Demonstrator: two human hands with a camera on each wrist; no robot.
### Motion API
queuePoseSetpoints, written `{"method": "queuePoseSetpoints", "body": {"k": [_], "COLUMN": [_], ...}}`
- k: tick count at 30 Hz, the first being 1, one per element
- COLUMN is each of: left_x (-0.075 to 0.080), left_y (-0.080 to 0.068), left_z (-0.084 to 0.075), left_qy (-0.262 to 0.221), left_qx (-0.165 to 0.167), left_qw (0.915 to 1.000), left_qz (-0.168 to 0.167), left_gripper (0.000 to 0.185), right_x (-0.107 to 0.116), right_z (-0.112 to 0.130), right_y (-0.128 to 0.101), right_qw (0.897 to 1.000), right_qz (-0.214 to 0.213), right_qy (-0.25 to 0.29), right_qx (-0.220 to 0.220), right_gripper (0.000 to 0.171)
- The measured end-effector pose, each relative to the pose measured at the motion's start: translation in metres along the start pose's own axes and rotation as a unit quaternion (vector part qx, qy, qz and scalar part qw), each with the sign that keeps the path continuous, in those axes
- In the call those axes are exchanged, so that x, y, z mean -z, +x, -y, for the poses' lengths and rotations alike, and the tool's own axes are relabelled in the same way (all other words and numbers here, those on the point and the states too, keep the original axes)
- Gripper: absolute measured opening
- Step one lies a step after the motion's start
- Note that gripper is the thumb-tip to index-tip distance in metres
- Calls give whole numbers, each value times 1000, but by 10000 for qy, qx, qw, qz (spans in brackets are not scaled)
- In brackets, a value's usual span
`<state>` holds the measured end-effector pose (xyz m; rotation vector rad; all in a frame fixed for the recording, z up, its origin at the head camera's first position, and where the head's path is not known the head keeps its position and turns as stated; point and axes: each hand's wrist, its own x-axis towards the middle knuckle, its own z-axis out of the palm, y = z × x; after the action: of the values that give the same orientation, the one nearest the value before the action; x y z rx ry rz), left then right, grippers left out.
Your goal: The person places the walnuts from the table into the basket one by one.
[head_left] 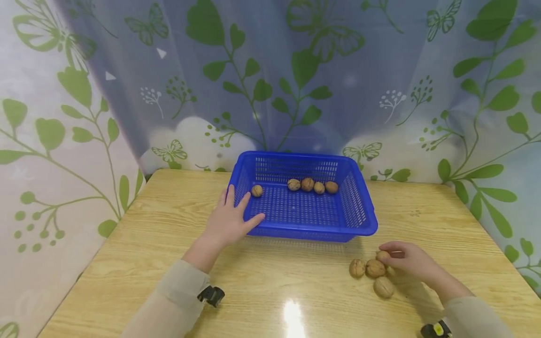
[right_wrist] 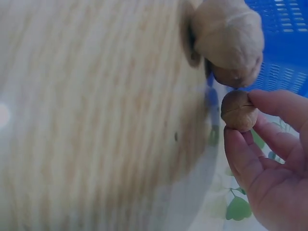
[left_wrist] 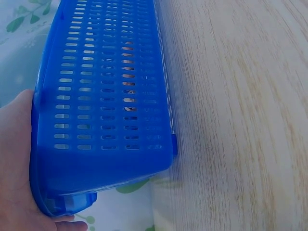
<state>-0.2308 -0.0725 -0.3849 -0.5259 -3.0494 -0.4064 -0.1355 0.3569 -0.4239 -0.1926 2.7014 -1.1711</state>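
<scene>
Head view: the left hand (head_left: pixel 226 223) rests on the lower left corner of a blue basket (head_left: pixel 304 229) in the middle of the frame, with its fingers spread wide. Five walnuts (head_left: pixel 307 184) sit in the basket, one at its left and four in a row near the back. At lower right, the right hand (head_left: pixel 412 263) pinches a small walnut (head_left: pixel 382 257) in its fingers. Three more walnuts (head_left: pixel 375 268) lie close by on the wooden surface (head_left: pixel 135 244).

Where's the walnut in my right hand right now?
In the head view, that walnut is right of centre, pinched in the right hand beside three loose walnuts, nearer the camera than the front right corner of the blue basket.
</scene>
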Motion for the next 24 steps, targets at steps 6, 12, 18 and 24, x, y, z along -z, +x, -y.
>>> {"method": "queuePoseSetpoints", "body": {"k": [6, 12, 18, 24], "left_x": [-1, 1, 1, -1], "left_y": [1, 2, 2, 1], "left_z": [0, -2, -3, -1], "left_qy": [-47, -24, -21, -23], "left_qx": [15, 32, 15, 22], "left_qw": [10000, 10000, 10000, 10000], "left_qz": [44, 52, 73, 41], "left_gripper": [85, 84, 84, 85], "right_x": [10, 24, 40, 54], "right_z": [6, 18, 34, 52], "right_y": [-9, -19, -28, -30], "right_qw": [9999, 9998, 9995, 9989], "right_qz": [-115, -212, -320, -461], "right_qy": [-9, 15, 45, -38], "right_qx": [-83, -50, -27, -43], "right_gripper": [47, 49, 47, 51]}}
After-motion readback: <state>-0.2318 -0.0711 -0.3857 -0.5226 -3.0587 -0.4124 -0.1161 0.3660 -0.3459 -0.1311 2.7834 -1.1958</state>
